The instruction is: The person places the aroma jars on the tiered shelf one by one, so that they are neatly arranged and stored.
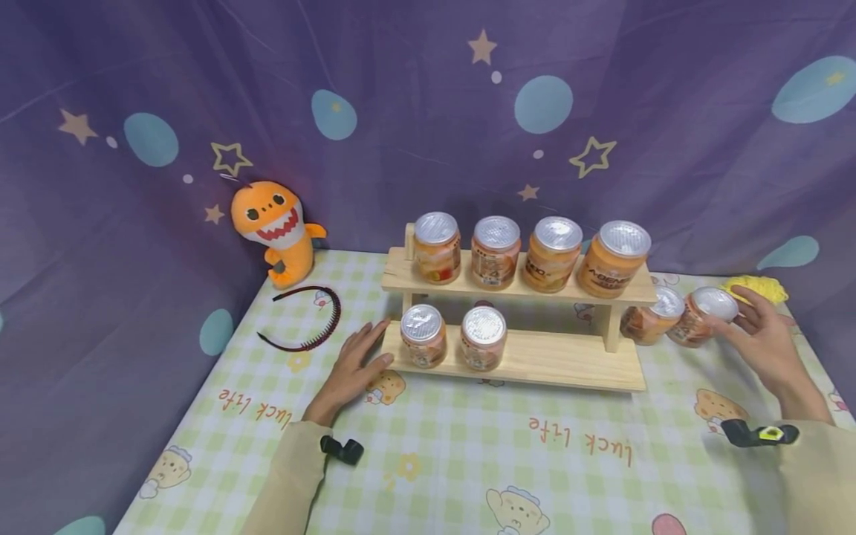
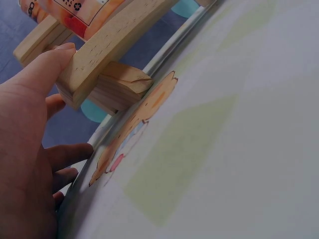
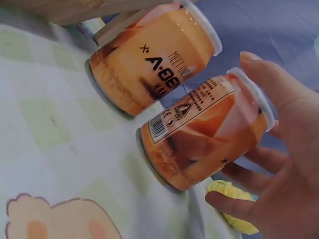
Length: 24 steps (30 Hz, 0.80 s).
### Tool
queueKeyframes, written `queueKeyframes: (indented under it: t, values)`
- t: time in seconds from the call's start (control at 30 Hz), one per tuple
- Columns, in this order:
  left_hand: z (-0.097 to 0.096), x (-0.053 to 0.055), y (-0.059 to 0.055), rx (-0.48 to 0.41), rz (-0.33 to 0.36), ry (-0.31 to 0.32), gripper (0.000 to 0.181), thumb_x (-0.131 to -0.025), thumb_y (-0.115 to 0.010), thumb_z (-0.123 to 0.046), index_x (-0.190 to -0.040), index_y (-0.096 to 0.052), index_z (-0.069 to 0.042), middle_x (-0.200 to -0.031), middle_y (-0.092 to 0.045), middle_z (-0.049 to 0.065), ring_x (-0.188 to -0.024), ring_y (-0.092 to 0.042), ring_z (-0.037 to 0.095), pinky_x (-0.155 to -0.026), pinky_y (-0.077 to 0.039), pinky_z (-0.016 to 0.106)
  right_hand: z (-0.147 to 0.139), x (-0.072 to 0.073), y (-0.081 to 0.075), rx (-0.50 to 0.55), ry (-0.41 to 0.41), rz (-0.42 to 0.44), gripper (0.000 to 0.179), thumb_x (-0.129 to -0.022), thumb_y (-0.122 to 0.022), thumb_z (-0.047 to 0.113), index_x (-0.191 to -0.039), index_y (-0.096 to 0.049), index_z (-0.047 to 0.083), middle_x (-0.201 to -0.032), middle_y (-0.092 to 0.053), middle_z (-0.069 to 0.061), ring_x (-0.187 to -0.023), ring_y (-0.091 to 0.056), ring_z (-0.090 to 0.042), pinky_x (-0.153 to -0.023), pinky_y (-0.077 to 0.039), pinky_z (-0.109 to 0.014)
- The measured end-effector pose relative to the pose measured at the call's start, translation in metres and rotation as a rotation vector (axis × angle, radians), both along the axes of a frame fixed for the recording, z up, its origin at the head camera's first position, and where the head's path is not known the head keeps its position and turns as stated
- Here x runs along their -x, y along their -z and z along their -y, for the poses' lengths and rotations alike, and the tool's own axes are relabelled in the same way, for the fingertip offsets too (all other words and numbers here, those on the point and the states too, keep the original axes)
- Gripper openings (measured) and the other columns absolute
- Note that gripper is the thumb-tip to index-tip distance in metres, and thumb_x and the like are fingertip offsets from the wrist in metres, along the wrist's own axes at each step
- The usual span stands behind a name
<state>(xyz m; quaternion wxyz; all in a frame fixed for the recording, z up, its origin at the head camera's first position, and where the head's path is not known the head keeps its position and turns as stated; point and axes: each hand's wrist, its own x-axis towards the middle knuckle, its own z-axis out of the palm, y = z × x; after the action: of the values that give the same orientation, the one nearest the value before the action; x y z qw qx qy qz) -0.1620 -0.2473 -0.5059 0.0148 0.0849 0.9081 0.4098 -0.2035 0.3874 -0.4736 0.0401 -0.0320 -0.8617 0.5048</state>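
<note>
At the left end of a two-tier wooden shelf (image 1: 568, 357), my left hand (image 1: 354, 368) touches the lower board. Its thumb rests on the board's corner (image 2: 82, 74), and the other fingers extend loosely beside and below it. On the right, my right hand (image 1: 765, 338) is spread beside an orange-labelled jar with a silver lid (image 3: 204, 134). The thumb is at the lid's edge, while the other fingers reach past the jar's far side. That jar stands on the cloth right beside a second jar (image 3: 154, 59), close to the shelf's right end.
A row of several similar jars (image 1: 496, 253) stands on the upper tier; two more, including one jar (image 1: 424, 338), are on the lower. An orange shark plush (image 1: 284, 234) and a dark headband (image 1: 332, 319) lie left. Yellow stringy material (image 1: 759, 288) is behind my right hand.
</note>
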Motion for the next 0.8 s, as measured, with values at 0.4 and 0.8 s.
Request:
queueKeyframes:
  t: [0.4,0.8]
  values:
    - [0.000,-0.001,0.000,0.003,0.004,-0.005,0.066,-0.098,-0.061,-0.035,-0.157,-0.034,-0.026,-0.166,-0.032,0.006,-0.155,-0.019,0.040,-0.128,-0.005,0.059,-0.001,0.012,0.009,0.106,-0.072,-0.084,0.066,-0.095,-0.065,0.002,-0.153,-0.037,0.018,-0.108,-0.054,0.032,-0.095,-0.054,0.020,-0.074,-0.044,0.001]
    - [0.000,-0.001,0.000,-0.006,-0.001,-0.001,0.066,-0.098,-0.061,-0.035,-0.157,-0.035,-0.027,-0.165,-0.033,0.006,-0.155,-0.019,0.040,-0.128,-0.004,0.059,0.001,0.014,0.010,-0.014,0.060,-0.038,0.067,-0.091,-0.074,0.018,-0.151,-0.043,0.021,-0.099,-0.050,0.037,-0.086,-0.050,0.021,-0.067,-0.043,-0.001]
